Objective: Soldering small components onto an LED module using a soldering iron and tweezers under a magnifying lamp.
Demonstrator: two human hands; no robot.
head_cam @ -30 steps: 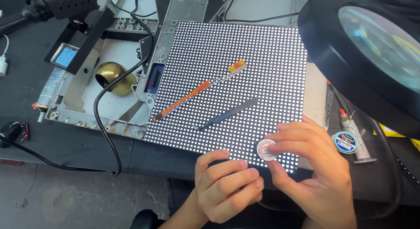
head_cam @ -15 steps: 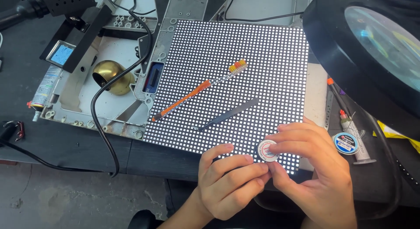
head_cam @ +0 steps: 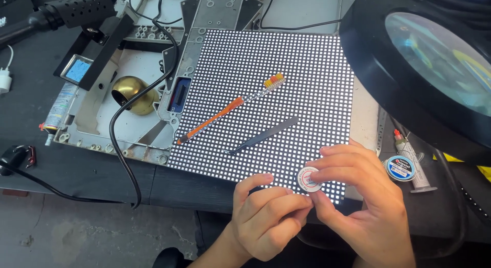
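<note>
Pinching a small round white spool (head_cam: 309,178) between them, the right hand (head_cam: 358,196) grips its rim while the left hand (head_cam: 268,214) fingertips close on its lower edge. Just beyond the fingers lie dark tweezers (head_cam: 261,136) and an orange brush (head_cam: 230,108) on the dotted panel (head_cam: 307,68).

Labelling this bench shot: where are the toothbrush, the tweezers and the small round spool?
toothbrush (head_cam: 230,110), head view, orange handle.
tweezers (head_cam: 261,136), head view, mid-shaft.
small round spool (head_cam: 309,179), head view, its labelled face.
</note>
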